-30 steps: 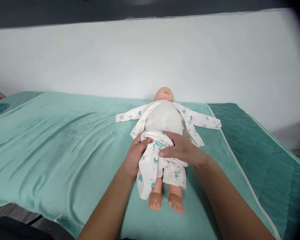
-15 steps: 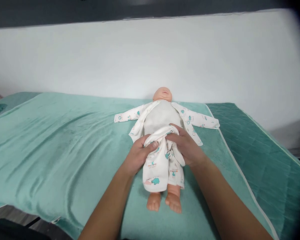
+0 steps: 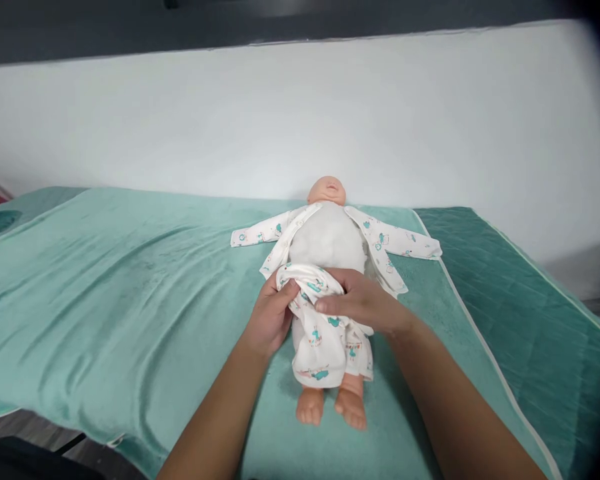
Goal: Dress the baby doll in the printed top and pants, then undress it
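A baby doll (image 3: 327, 235) lies on its back on a teal towel (image 3: 130, 293), head toward the wall. It wears an open white printed top (image 3: 380, 241) with sleeves spread out. White printed trousers (image 3: 325, 340) cover its legs down to the bare feet (image 3: 330, 405). My left hand (image 3: 270, 313) grips the trousers' waistband at the doll's left hip. My right hand (image 3: 363, 300) is closed on the bunched waistband over the doll's belly.
The towel covers a padded table with a darker green quilted cover (image 3: 520, 313) showing at the right. A white wall (image 3: 300, 113) runs behind. The table's front edge drops to a dark floor (image 3: 25, 447) at the lower left.
The trousers' waistband has shifted about the doll's waist, both hands still holding it. The left trouser leg, hanging long a second ago, now sits shorter above the foot.
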`<state>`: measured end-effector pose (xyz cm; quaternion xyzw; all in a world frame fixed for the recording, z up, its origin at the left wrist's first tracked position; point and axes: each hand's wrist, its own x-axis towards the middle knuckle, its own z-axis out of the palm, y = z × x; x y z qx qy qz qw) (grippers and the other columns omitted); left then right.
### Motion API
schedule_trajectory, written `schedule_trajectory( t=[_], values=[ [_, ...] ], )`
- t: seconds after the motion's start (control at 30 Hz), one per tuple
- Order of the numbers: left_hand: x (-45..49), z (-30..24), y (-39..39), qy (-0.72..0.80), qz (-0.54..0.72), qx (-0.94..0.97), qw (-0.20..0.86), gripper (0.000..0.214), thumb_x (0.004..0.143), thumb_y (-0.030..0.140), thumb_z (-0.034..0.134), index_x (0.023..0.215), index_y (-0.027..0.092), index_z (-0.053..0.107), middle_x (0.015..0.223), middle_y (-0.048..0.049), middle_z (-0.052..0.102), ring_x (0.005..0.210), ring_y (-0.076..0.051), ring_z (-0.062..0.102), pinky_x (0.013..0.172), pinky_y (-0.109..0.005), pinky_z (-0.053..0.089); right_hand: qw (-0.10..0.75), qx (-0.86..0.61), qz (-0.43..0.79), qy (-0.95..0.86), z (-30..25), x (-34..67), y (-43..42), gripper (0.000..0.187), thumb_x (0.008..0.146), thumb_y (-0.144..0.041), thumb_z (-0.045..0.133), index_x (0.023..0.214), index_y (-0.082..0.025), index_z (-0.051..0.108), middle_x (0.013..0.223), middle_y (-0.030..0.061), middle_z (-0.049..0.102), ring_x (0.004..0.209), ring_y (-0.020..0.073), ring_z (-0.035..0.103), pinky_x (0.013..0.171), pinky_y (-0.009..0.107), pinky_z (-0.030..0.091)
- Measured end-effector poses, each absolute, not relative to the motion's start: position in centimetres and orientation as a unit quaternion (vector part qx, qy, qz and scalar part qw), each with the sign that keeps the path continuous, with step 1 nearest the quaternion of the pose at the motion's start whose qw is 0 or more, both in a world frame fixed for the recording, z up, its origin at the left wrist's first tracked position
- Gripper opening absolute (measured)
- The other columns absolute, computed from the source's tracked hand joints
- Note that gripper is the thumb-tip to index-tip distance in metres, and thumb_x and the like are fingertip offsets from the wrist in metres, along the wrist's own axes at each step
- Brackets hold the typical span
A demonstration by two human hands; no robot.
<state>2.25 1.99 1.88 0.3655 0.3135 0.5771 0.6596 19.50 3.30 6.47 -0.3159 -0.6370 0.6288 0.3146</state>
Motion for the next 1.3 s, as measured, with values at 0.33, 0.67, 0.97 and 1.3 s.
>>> schedule_trajectory(
  t=[0.33, 0.67, 0.97, 1.3],
  values=[
    [2.2, 2.4, 1.8, 0.351, 0.556, 0.354, 0.665, 0.039, 0.075, 0.043, 0.078, 0.102, 0.016, 0.069, 0.076, -0.0033, 0.071, 0.064, -0.015, 0.064, 0.063, -0.027, 0.049, 0.365, -0.359, 0.63, -0.584, 6.1, 19.1, 2.9, 0.029, 0.08, -0.039, 0.074, 0.102, -0.02, 0.068, 0.094, 0.0022, 0.069, 0.084, 0.0184, 0.061, 0.074, 0.03, 0.048],
    [2.2, 3.4, 1.7, 0.385, 0.497, 0.487, 0.606, 0.054, 0.069, 0.038, 0.084, 0.115, 0.019, 0.064, 0.105, -0.0056, 0.07, 0.089, -0.018, 0.063, 0.077, -0.027, 0.049, 0.461, -0.325, 0.704, -0.432, 5.2, 19.1, 3.2, 0.034, 0.08, -0.037, 0.074, 0.108, -0.02, 0.066, 0.093, 0.0046, 0.072, 0.078, 0.0199, 0.066, 0.073, 0.033, 0.052],
    [2.5, 3.5, 1.3, 0.376, 0.491, 0.457, 0.639, 0.043, 0.07, 0.039, 0.081, 0.103, 0.014, 0.068, 0.086, -0.0051, 0.07, 0.076, -0.018, 0.063, 0.07, -0.029, 0.05, 0.435, -0.337, 0.703, -0.45, 5.5, 18.9, 3.1, 0.039, 0.077, -0.044, 0.076, 0.106, -0.02, 0.065, 0.091, 0.0045, 0.07, 0.075, 0.0187, 0.064, 0.07, 0.032, 0.051],
    [4.5, 3.4, -7.4, 0.508, 0.547, 0.341, 0.571, 0.035, 0.076, 0.049, 0.074, 0.091, 0.018, 0.065, 0.067, 0.0007, 0.064, 0.056, -0.012, 0.055, 0.05, -0.023, 0.042, 0.309, -0.386, 0.578, -0.65, 6.3, 20.3, 2.6, 0.019, 0.07, -0.028, 0.077, 0.08, -0.018, 0.064, 0.073, -0.0039, 0.056, 0.066, 0.0108, 0.049, 0.059, 0.023, 0.037]
  ],
)
